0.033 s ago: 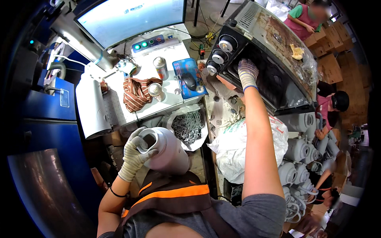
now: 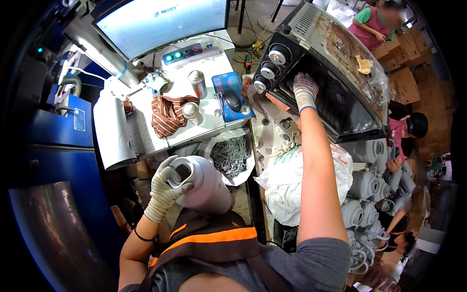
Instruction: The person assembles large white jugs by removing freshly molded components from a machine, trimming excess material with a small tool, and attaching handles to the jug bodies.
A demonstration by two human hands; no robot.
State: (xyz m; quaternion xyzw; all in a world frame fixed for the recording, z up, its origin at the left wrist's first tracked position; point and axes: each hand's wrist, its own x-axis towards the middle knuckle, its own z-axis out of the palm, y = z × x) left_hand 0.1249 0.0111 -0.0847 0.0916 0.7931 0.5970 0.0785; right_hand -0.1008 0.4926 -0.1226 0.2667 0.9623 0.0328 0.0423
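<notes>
My left hand (image 2: 164,191), in a striped knit glove, grips the wide neck of a grey plastic bottle (image 2: 210,190). The bottle leans against my apron with its open mouth turned up and to the left. My right arm stretches forward to a black toaster oven (image 2: 272,90) with three knobs. Inside its dark front opening is my gloved right hand (image 2: 306,91), back of the hand upward. Its fingertips are lost in the shadow there, so whether they hold anything does not show.
A white bench carries a monitor (image 2: 165,24), a button box (image 2: 182,54), two spray cans (image 2: 196,83), a striped brown cloth (image 2: 168,116) and a mouse (image 2: 232,100). Below are a bag of screws (image 2: 229,156) and a white sack (image 2: 282,190). Grey bottles (image 2: 364,184) stack at right, near several co-workers.
My right hand has shifted very slightly to the right inside the oven opening. The left hand and its bottle stay practically still.
</notes>
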